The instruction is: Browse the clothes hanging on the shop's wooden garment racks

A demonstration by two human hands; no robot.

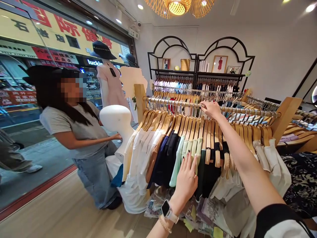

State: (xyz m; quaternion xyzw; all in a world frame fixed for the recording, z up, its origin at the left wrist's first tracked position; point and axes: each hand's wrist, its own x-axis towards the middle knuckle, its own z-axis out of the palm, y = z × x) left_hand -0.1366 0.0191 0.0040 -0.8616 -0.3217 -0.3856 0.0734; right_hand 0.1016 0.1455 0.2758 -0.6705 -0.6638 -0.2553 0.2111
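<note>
My left hand (186,180), with a watch (166,209) and a beaded bracelet on its wrist, lies with straight fingers against pale green garments (190,147). It grips nothing. Higher up, my right hand (211,109) is at the rail (226,109), its fingers bent and closed round a hanger hook there. Wooden hangers (182,125) hold the clothes in a row. Dark navy garments (163,158) hang to the left of the green ones. Black garments (210,180) are to their right, and the exact hook under my fingertips is partly hidden.
A person (85,132) in a dark hat stands left beside a white mannequin form (116,120). The rack's wooden posts (287,120) frame the rail. Plastic-wrapped clothes (157,203) lie below. Black shelving (196,71) and further racks stand behind.
</note>
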